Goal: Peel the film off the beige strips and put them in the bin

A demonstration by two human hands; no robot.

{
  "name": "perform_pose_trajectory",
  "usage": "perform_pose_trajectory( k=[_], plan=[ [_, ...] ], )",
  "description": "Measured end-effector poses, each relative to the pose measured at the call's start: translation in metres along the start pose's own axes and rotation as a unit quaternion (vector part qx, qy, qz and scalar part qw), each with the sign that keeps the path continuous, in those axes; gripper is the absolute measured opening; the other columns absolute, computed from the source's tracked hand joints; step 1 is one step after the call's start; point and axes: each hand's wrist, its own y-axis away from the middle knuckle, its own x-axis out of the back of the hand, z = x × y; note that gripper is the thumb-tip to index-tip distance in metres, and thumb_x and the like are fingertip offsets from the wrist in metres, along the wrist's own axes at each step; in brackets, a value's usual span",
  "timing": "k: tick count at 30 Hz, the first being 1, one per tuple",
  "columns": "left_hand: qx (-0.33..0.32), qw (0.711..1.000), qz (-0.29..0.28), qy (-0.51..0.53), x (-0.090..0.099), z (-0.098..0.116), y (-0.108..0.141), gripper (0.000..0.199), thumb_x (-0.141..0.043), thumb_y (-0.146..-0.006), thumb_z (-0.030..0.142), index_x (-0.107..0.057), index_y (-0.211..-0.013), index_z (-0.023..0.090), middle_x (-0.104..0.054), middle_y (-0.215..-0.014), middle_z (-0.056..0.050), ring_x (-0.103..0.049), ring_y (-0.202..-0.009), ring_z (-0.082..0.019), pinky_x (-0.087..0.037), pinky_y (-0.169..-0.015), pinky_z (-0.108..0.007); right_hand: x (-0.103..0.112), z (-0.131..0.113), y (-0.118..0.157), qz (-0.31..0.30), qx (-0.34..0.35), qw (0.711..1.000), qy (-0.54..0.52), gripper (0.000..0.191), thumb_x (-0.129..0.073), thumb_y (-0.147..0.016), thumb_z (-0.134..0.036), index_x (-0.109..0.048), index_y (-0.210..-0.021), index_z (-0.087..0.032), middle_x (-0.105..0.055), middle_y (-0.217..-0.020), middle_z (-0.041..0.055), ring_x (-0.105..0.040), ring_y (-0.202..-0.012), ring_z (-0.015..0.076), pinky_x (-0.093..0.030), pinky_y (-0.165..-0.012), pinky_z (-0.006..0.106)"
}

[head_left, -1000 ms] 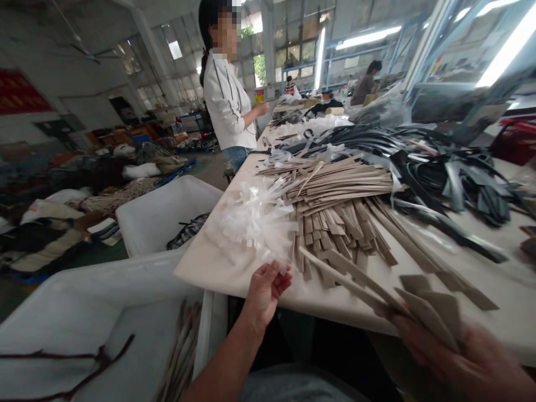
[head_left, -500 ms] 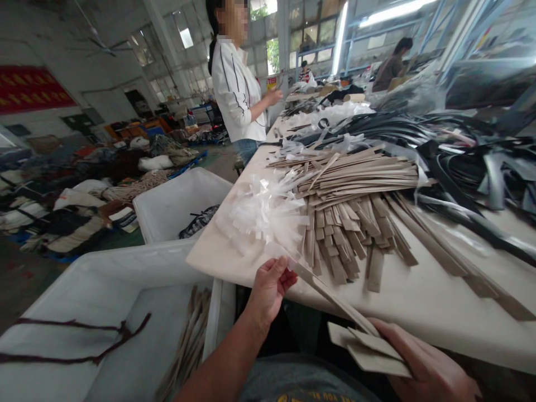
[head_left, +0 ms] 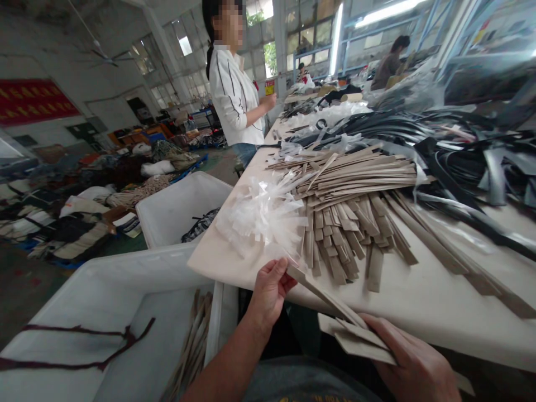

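My left hand [head_left: 271, 290] is closed, thumb and fingers pinching the far end of a beige fabric strip [head_left: 320, 296] in front of the table edge. A translucent plastic piece [head_left: 277, 251] shows just past these fingertips, against the white plastic heap. My right hand [head_left: 412, 354] is wrapped round the near part of the same strip, along with several folded beige strips [head_left: 355, 338] whose ends stick out to the left. On the table, beyond both hands, lie bundled beige strips [head_left: 339, 240] and a heap of clear plastic strips [head_left: 268, 215].
Black strips [head_left: 402, 123] cover the table's right side. Left of the cream table [head_left: 226, 268], a white bin [head_left: 104, 279] holds beige strips and a dark cord; another white bin [head_left: 167, 206] stands behind. A person in a white jacket [head_left: 232, 95] stands at the table's far left.
My right hand has shifted slightly left and up with the beige strips. My left hand stays nearly in place, still pinching the strip's end. The view has tilted slightly.
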Motion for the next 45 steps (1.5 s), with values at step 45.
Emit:
perform_pose_trajectory(
  k=[45],
  plan=[
    [-0.013,0.912,-0.183,-0.368,-0.012,0.014,0.010,0.029,-0.070,-0.077,0.040,-0.075,-0.089,0.014,-0.071,-0.080,-0.005,-0.060,-0.072,-0.014,-0.046,-0.072,-0.025,0.005,-0.014,-0.161,-0.192,-0.217,0.830,-0.477,0.031,-0.062,-0.069,-0.047,-0.055,-0.062,-0.018,-0.047,-0.049,-0.0047,-0.039,-0.039,0.0075,-0.031,-0.035,0.018]
  ],
)
